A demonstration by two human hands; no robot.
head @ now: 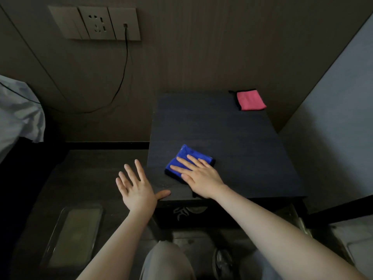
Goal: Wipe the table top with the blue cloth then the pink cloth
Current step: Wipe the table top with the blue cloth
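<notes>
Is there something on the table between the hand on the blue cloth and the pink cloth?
Nothing visible. The right hand presses flat on the blue cloth; the dark table top is bare up to the pink cloth at the far right corner.

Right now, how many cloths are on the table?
2: the blue cloth near the front left, under the right hand, and the pink cloth at the far right corner.

Single head-worn wide view, looking forward and down, close over dark table top [222, 128], dim edges perhaps distorted
</notes>
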